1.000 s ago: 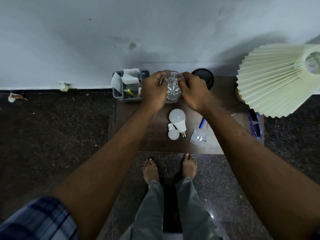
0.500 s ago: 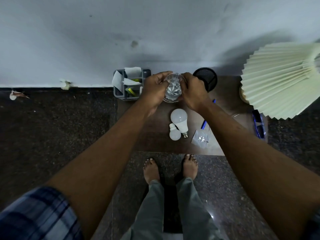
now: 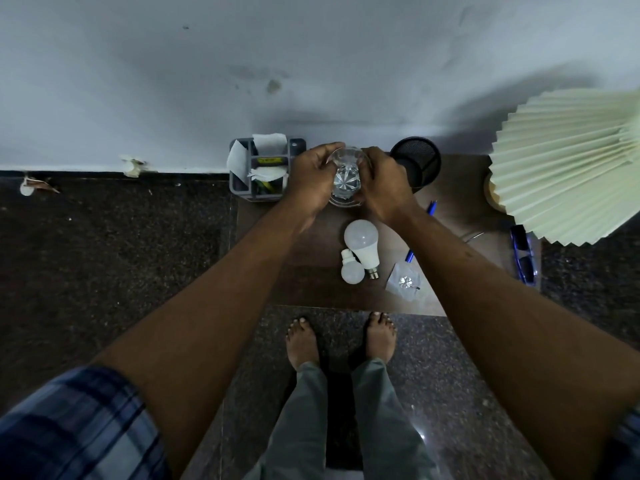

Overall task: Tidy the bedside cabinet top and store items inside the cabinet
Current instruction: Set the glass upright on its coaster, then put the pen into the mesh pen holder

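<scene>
1. Near edge of the brown worktop [image 3: 311, 271]: a crinkled clear packet [image 3: 403, 282]; two smooth white bulbs [image 3: 360, 247] lie touching.
2. Left of the bulbs the worktop is bare.
3. Middle: left hand [image 3: 311, 181] and right hand [image 3: 384, 188], each grip clamped on a faceted clear glass [image 3: 346, 181].
4. By the wall: grey organiser [image 3: 242, 181], black mesh cup [image 3: 419, 161]; pleated lampshade [image 3: 568, 168] overhangs the right edge.
</scene>
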Tool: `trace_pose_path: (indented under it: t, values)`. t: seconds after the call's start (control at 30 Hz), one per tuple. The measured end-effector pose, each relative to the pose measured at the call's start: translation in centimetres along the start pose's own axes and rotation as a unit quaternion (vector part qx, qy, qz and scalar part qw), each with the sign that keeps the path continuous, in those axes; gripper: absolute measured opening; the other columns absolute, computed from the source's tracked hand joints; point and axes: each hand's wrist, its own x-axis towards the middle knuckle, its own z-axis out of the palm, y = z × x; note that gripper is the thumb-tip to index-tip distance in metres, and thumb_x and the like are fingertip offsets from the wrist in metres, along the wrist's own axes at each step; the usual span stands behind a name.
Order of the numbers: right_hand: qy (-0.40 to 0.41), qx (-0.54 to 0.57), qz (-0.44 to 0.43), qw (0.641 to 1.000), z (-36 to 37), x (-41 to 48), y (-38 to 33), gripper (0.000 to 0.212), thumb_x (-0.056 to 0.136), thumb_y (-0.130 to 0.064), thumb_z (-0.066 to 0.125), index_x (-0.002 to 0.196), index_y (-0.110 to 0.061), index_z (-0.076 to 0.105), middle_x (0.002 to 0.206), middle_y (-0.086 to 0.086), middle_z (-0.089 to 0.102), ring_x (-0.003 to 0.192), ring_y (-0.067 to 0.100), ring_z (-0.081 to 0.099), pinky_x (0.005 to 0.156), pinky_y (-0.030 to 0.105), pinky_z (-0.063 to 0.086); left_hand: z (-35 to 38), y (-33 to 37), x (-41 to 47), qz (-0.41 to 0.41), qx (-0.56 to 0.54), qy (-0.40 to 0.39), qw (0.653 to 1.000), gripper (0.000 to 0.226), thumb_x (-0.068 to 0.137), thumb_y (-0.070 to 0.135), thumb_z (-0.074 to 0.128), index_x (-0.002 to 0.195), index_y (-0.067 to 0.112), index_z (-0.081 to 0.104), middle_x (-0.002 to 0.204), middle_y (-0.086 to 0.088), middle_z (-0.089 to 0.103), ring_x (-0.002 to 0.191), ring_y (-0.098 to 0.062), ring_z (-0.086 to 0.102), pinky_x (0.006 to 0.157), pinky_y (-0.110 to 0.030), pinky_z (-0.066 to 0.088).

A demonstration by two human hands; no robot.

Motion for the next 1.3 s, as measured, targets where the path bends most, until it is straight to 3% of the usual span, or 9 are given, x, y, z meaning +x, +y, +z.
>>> trace_pose_path:
  t: [0.1,0.23,0.3,0.4,0.53,0.67,0.83,1.0,1.3]
  values:
    - [0.002,0.004,0.006,1.000,-0.1,0.0,-0.2,0.028,0.106,-0.028,0.042,0.118,-0.011,0.061,0.104,0.007,0.070,0.085,0.021,0.067,0.074,0.035,0.058,0.0,0.2,0.1,0.004,0.020,0.002,1.000,0.035,0.095,-0.004,0.051,0.125,0.007,0.067,0.116,-0.009,0.073,0.104,-0.020,0.072,0.093,-0.042,0.058]
    - [0.005,0.010,0.013,1.000,-0.5,-0.5,-0.6,0.031,0.105,-0.031,0.045,0.121,-0.010,0.061,0.110,0.010,0.071,0.097,0.025,0.069,0.084,0.043,0.058,0.0,0.9,-0.2,0.004,0.020,0.016,1.000,0.038,0.094,-0.006,0.052,0.127,0.007,0.065,0.121,-0.007,0.071,0.109,-0.018,0.069,0.096,-0.039,0.057]
    - [0.009,0.025,0.017,0.999,-0.9,-0.9,-0.8,0.034,0.105,-0.033,0.046,0.125,-0.010,0.061,0.114,0.009,0.072,0.103,0.024,0.069,0.088,0.041,0.057,-0.1,1.4,-0.6,0.012,0.015,0.024,1.000,0.039,0.093,-0.007,0.053,0.129,0.005,0.064,0.125,-0.007,0.070,0.114,-0.016,0.067,0.101,-0.038,0.054]
    - [0.030,0.029,0.024,0.999,-1.9,-1.5,-1.1,0.039,0.104,-0.035,0.050,0.133,-0.010,0.059,0.124,0.007,0.069,0.112,0.019,0.065,0.088,0.022,0.044,-0.1,2.3,-1.5,0.025,0.003,0.038,0.999,0.041,0.091,-0.009,0.055,0.129,0.004,0.062,0.127,-0.008,0.068,0.118,-0.015,0.064,0.104,-0.034,0.051]
    - [0.060,0.073,0.022,0.995,-3.6,-2.8,-1.7,0.038,0.099,-0.035,0.059,0.130,-0.013,0.061,0.119,-0.001,0.070,0.103,0.006,0.061,0.081,0.012,0.041,-0.3,4.0,-3.3,0.044,-0.014,0.066,0.997,0.039,0.089,-0.009,0.055,0.125,0.004,0.064,0.124,-0.010,0.068,0.114,-0.019,0.066,0.099,-0.035,0.054]
    - [0.085,0.130,0.027,0.988,-5.2,-4.6,-1.5,0.032,0.095,-0.034,0.065,0.123,-0.018,0.063,0.099,-0.019,0.067,0.094,0.000,0.064,0.090,0.030,0.055,-0.8,5.4,-5.5,0.066,-0.027,0.092,0.993,0.037,0.086,-0.008,0.055,0.119,0.005,0.067,0.116,-0.008,0.069,0.109,-0.016,0.067,0.097,-0.036,0.056]
    - [0.109,0.193,0.030,0.975,-6.4,-6.9,-0.2,0.028,0.090,-0.036,0.070,0.116,-0.027,0.062,0.089,-0.011,0.071,0.079,0.014,0.070,0.066,0.035,0.056,1.1,5.5,-8.6,0.092,-0.061,0.074,0.991,0.027,0.087,-0.007,0.063,0.112,0.001,0.066,0.098,-0.005,0.069,0.086,-0.006,0.067,0.078,-0.026,0.056]
    - [0.130,0.216,0.048,0.967,-7.0,-9.3,2.4,0.018,0.090,-0.034,0.071,0.107,-0.033,0.064,0.090,-0.005,0.071,0.080,0.025,0.070,0.071,0.047,0.060,5.0,3.4,-10.8,0.045,-0.058,0.022,0.997,0.026,0.087,0.000,0.067,0.112,0.006,0.065,0.095,-0.003,0.067,0.085,-0.008,0.065,0.084,-0.039,0.056]
    - [0.126,0.223,0.106,0.961,-7.2,-12.0,8.2,0.015,0.091,-0.011,0.070,0.102,-0.021,0.068,0.080,-0.006,0.068,0.063,0.013,0.062,0.059,0.031,0.051,10.1,-1.0,-11.3,-0.046,0.008,-0.012,0.999,0.024,0.085,0.002,0.066,0.092,0.025,0.067,0.093,-0.008,0.073,0.085,-0.019,0.069,0.088,-0.047,0.058]
